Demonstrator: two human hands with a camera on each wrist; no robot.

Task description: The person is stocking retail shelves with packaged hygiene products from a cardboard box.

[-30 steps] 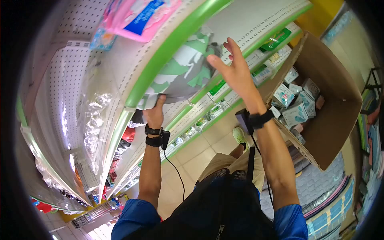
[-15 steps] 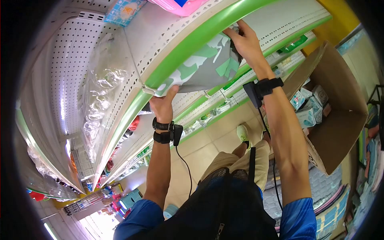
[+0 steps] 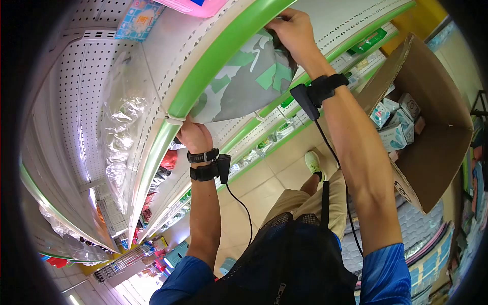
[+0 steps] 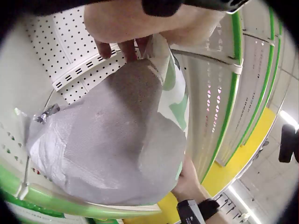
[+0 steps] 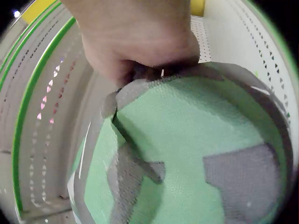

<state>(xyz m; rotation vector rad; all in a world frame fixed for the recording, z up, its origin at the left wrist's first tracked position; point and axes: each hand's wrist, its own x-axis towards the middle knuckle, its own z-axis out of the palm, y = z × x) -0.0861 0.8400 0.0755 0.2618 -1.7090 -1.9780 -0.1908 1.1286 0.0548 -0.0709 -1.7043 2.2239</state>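
Note:
A soft bundle of grey, green and white camouflage-patterned fabric (image 3: 244,84) sits partly under the green-edged shelf. In the left wrist view its plain grey side (image 4: 117,135) faces the camera. My left hand (image 3: 195,134) grips its near end; most of those fingers are hidden in the head view, though some fingertips (image 4: 127,49) show behind the fabric in the left wrist view. At the far end, my right hand (image 3: 297,38) has curled fingers and pinches the gathered edge. The right wrist view shows that hand (image 5: 140,42) right over the green-and-grey fabric (image 5: 182,116), its fingertips hidden.
A curved green shelf edge (image 3: 223,56) overlaps the bundle. Clear plastic wrapping (image 3: 122,132), a blue packet (image 3: 140,20) and a pink package (image 3: 198,6) lie on the shelving. To the right, an open cardboard box (image 3: 437,152) holds several small boxes (image 3: 394,137).
My right hand has come from open and apart from the bundle to pinching its far end. My left hand's fingers have gone further behind the near end, and the bundle's shape has shifted.

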